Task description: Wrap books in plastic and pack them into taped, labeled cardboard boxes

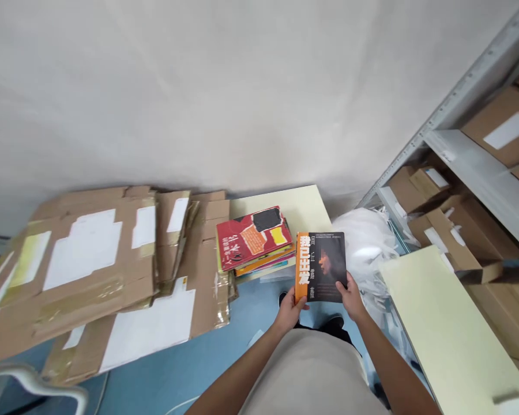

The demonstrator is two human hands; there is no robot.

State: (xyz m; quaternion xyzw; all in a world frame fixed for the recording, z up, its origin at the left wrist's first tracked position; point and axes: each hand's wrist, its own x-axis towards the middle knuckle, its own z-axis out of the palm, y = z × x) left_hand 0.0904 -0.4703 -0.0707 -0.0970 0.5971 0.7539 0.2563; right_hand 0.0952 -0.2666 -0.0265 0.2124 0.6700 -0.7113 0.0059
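Observation:
Between my two hands I hold a black book [333,253] with an orange strip and white lettering down its left side. My left hand [290,311] grips its lower left corner, thumb on the cover. At the lower right edge, my right hand [351,295] pinches it with the thumb on top. The fingers beneath the book are hidden. To the left, a stack of books lies on a pale yellow board, topped by a red book [242,237] with orange, black and yellow patches.
Flattened cardboard boxes [130,268] are piled at left. The pale yellow board [298,203] rests against the wall. White plastic bags [363,236] lie right of the book. A second pale board [454,328] and shelves with cardboard boxes [454,236] stand at right. A white curved tube [38,380] is lower left.

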